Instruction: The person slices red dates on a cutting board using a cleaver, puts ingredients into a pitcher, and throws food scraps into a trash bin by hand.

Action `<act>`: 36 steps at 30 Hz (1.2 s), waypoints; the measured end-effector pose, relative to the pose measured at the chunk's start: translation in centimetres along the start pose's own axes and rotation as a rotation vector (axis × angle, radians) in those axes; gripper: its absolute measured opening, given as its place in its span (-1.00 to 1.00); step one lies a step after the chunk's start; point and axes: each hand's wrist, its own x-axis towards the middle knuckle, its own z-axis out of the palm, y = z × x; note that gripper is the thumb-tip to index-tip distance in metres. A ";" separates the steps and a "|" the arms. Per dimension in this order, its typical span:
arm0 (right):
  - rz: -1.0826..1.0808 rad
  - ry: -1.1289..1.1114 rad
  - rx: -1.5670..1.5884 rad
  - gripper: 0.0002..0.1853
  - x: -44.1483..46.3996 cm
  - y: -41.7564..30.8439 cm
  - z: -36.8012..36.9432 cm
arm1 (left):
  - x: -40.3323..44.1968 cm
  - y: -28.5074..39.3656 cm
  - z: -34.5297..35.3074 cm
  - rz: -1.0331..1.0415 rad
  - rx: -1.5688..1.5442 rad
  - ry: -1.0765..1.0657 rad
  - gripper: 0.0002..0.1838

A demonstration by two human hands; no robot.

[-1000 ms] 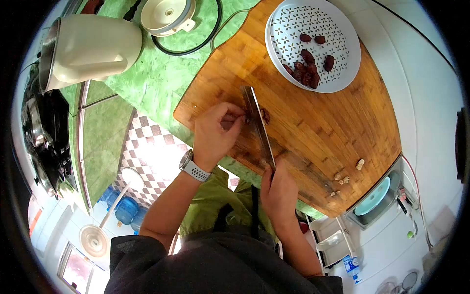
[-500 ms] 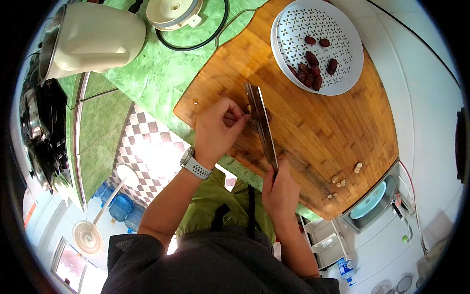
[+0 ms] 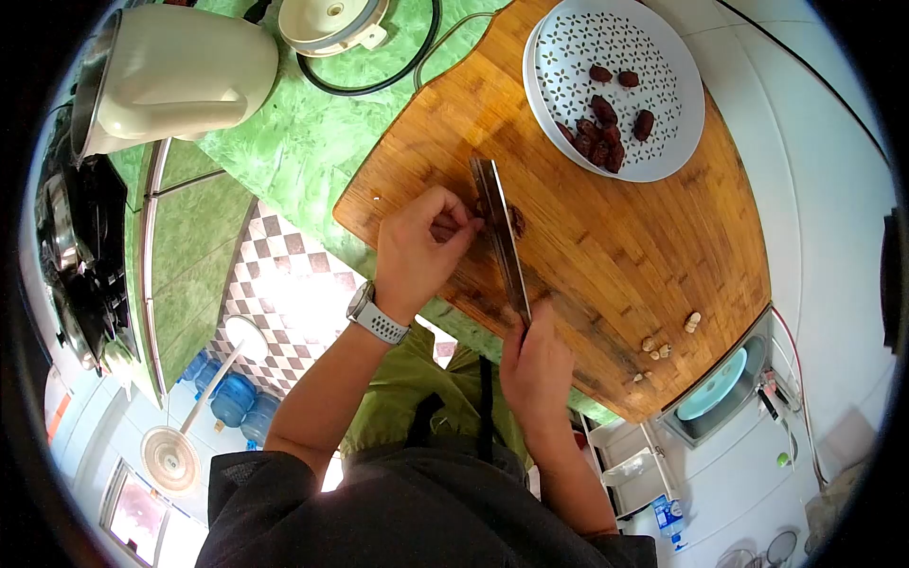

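Note:
My right hand (image 3: 538,364) is closed around the handle of a kitchen knife (image 3: 504,241), its blade standing on edge over the wooden cutting board (image 3: 606,256). Left of the blade, my left hand (image 3: 421,248) has its thumb and fingers pinched on a red date, mostly hidden by the fingers and the knife. A dark piece of date (image 3: 516,221) shows just right of the blade. Several whole red dates (image 3: 601,133) lie in a white colander (image 3: 677,156) at the board's far end. Small pale pieces (image 3: 653,348) lie near the board's right edge.
A cream kettle-like jug (image 3: 189,71) and a round lid-like part (image 3: 331,24) with a black ring (image 3: 369,92) rest on the green counter (image 3: 312,133). Beyond the board's right edge is a sink (image 3: 691,431) holding a turquoise basin (image 3: 715,386).
My right hand and the knife have shifted slightly left. My left hand stays pinched almost in the same place.

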 end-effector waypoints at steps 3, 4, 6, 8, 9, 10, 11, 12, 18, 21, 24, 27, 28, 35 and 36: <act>-0.010 0.012 0.016 -0.80 0.1 -0.1 0.0 | 0.0 0.0 0.0 0.018 0.011 0.005 -0.80; 0.014 -0.024 0.016 -0.80 0.3 -0.3 -0.3 | 0.0 0.0 0.0 0.018 0.014 0.006 -0.81; 0.039 -0.062 0.016 -0.80 0.5 -0.5 -0.6 | -0.1 0.0 0.1 0.016 0.015 0.007 -0.81; 0.013 -0.057 0.024 -0.79 0.7 -0.6 -0.9 | -0.1 -0.1 0.0 0.044 0.013 0.010 -0.82; 0.013 -0.059 0.022 -0.79 0.8 -0.8 -1.1 | -0.1 0.0 0.0 0.043 0.012 0.011 -0.82; 0.028 -0.076 0.023 -0.78 1.0 -1.1 -1.2 | -0.1 0.2 0.0 0.030 0.016 0.006 -0.83; 0.043 -0.094 0.025 -0.78 1.1 -1.3 -1.2 | -0.1 0.3 -0.1 0.017 0.022 0.002 -0.83; 0.044 -0.094 0.025 -0.78 1.1 -1.3 -1.0 | -0.1 0.4 -0.1 0.017 0.021 0.001 -0.83; 0.024 -0.026 0.087 -0.77 1.2 -0.7 0.5 | 0.2 0.3 0.4 -0.023 -0.001 0.008 -0.76; 0.052 -0.033 0.105 -0.77 1.2 -0.6 0.4 | 0.4 0.6 0.2 0.012 0.057 0.052 -0.78; 0.039 -0.013 0.127 -0.76 1.3 0.3 0.4 | 0.1 0.4 -0.2 -0.004 0.048 0.032 -0.76; 0.043 -0.024 0.213 -0.74 1.0 1.6 -0.4 | 0.1 0.6 -0.7 0.127 0.172 0.041 -0.78; 0.010 0.007 0.251 -0.75 0.5 1.9 -0.9 | 0.0 0.9 -0.8 0.156 0.192 0.041 -0.80; 0.052 0.123 0.420 -0.79 -1.1 4.1 -3.5 | -1.4 2.5 1.2 0.198 0.256 -0.052 -0.57; 0.051 0.128 0.422 -0.79 -1.3 4.6 -3.7 | -1.6 3.0 1.8 0.204 0.257 -0.053 -0.57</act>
